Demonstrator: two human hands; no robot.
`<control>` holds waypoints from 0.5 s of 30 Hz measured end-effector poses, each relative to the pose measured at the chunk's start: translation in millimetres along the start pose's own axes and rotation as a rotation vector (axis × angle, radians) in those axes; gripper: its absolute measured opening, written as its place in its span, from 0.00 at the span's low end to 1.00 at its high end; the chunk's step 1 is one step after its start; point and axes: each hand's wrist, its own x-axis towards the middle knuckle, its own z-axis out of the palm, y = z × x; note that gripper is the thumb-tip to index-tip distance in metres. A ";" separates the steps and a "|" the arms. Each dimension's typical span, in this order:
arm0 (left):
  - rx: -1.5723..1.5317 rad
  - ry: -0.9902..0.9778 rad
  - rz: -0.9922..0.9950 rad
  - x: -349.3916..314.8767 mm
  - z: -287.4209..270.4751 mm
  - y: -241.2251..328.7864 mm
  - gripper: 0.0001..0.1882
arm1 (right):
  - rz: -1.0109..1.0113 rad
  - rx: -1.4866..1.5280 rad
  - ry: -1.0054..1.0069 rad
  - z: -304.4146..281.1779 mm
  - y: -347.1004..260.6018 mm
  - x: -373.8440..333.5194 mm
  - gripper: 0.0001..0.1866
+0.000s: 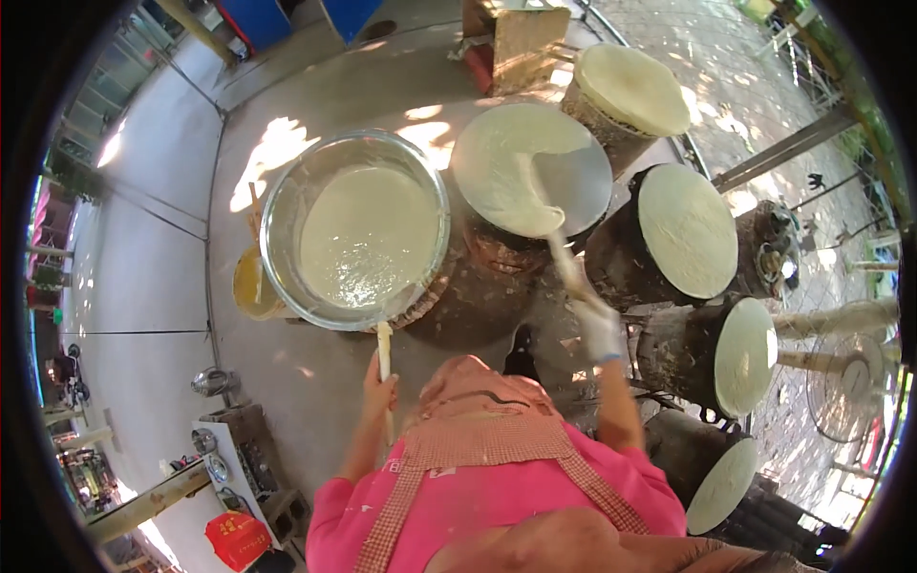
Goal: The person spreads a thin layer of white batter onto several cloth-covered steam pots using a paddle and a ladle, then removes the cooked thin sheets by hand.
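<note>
My left hand (376, 393) is closed around the pale handle of a ladle (384, 342), whose other end goes over the rim of a large metal basin (270, 205). Cream-coloured batter (363, 229) half fills that basin. In a white glove, my right hand (599, 332) grips a wooden batter spreader (565, 263), slightly blurred. The spreader's tip touches wet batter (492, 158) on a round griddle (583, 181). Batter covers the griddle's left and far parts, while grey metal shows at its right.
Round griddles with pale sheets curve along my right: one far (635, 91), one nearer (688, 229), one beside my arm (745, 358), one lowest (723, 487). A yellow bucket (256, 285) stands left of the basin. A box (525, 48) sits beyond; a fan (845, 382) is far right.
</note>
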 end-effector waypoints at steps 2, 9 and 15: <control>-0.003 -0.079 -0.003 -6.0 11.9 28.9 0.37 | 0.164 -0.093 0.156 76.9 11.3 19.8 0.20; -0.111 -0.138 -0.019 -55.7 -27.0 4.2 0.39 | 0.259 -0.691 0.259 28.5 41.8 -14.8 0.17; -0.305 -0.226 -0.096 -79.0 -28.2 5.6 0.39 | 0.095 -0.428 0.163 91.5 -27.8 17.7 0.20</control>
